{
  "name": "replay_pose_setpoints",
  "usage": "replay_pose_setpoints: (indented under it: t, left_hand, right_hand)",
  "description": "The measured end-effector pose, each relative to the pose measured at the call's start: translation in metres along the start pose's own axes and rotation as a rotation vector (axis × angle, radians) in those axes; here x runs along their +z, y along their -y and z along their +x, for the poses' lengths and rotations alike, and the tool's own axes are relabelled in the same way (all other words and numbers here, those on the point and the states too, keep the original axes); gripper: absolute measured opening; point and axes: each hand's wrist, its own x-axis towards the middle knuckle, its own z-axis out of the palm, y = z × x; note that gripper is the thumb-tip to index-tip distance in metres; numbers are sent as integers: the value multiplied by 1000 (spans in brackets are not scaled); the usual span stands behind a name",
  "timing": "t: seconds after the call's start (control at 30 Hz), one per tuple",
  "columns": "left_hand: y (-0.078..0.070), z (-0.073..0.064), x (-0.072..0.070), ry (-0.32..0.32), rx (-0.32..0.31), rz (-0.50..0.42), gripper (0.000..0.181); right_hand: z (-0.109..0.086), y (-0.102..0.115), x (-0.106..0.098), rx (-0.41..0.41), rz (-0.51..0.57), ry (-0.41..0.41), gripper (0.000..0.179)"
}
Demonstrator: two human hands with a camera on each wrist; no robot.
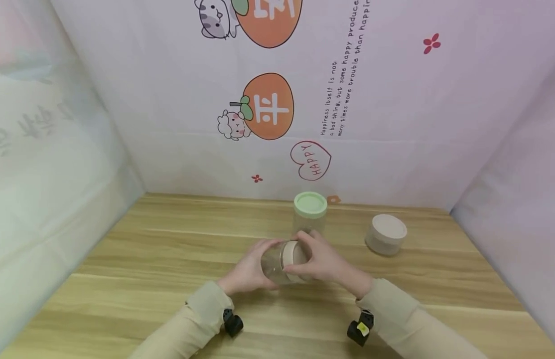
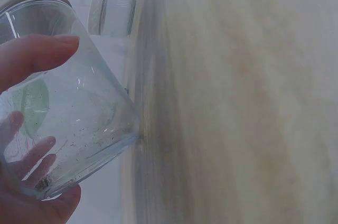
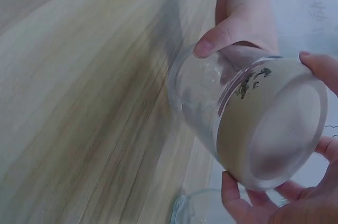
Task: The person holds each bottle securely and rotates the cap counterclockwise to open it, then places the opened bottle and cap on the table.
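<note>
A clear glass jar point(image 1: 273, 265) lies tilted between the two hands, its cream lid point(image 1: 288, 257) facing right. My left hand point(image 1: 247, 273) grips the glass body, thumb and fingers on opposite sides. The right hand point(image 1: 324, 260) holds the lid by its rim with spread, curved fingers. In the right wrist view the lid point(image 3: 288, 129) sits on the jar mouth and bears dark marks on its side. The left wrist view shows the see-through jar point(image 2: 90, 102) with small dark specks; its lower edge is close over the table.
Just behind the hands stands a clear jar with a green lid point(image 1: 310, 205). A short jar with a white lid point(image 1: 388, 227) is at the back right. The wood-grain table point(image 1: 170, 249) meets printed cloth point(image 1: 179, 149) at the back and plain-looking cloth at the sides.
</note>
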Motion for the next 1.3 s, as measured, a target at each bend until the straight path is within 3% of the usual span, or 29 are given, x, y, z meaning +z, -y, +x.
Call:
replay_pose_setpoints:
  t: [0.13,0.33,0.6,0.9,1.13,1.3]
  left_hand:
    - [3,-2,-2,1,-5,5,96]
    - [6,-7,-5,3,-37,5,95]
    - [10,-2,-5,4,-9,11,96]
    - [8,2,-4,23,23,13,95]
    - [6,2,-6,49,17,24,96]
    - [8,2,-4,46,39,41,96]
  right_hand:
    - [-1,-1,3,-121,-11,-21,60]
    - [-2,-3,8,-348,-154,-59,68]
    - [-3,-5,2,-463,-260,-58,71]
    - [-6,-15,0,-654,-414,-78,73]
    - [-3,-18,3,-843,-528,-163,72]
    - [-4,-19,4,-913,-588,-208,71]
